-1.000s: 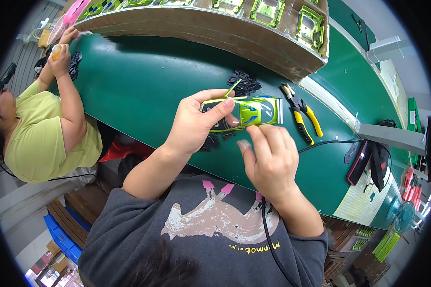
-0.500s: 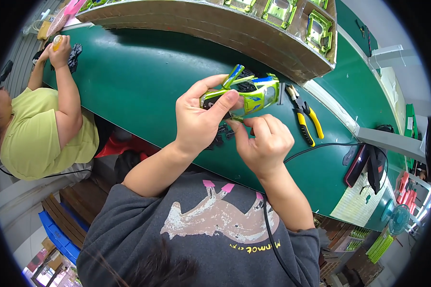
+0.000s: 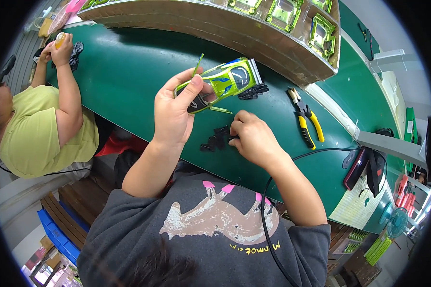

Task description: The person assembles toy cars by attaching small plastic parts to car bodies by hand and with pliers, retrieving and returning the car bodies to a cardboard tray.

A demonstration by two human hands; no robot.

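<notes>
My left hand (image 3: 173,104) is closed around the rear of a bright green toy car body (image 3: 227,80) with clear windows and blue markings, held above the green table. Its thumb presses on the dark end of the body, and green door-like flaps stand out from both sides. Down at the table, my right hand (image 3: 255,137) has its fingertips bent together at the edge of a small pile of black plastic parts (image 3: 215,139). It pinches one of these parts, mostly hidden by the fingers. More black parts (image 3: 254,92) lie just beyond the car's front.
Yellow-and-black pliers (image 3: 306,122) lie to the right of my right hand. A cardboard box (image 3: 215,24) with green car shells stands along the far side. A black cable (image 3: 328,146) crosses the table at right. On the left, a co-worker (image 3: 43,129) holds an orange-handled tool.
My right hand has left the car's side and dropped to the black parts. The left hand has shifted left and turned the car, so its roof and windscreen show.
</notes>
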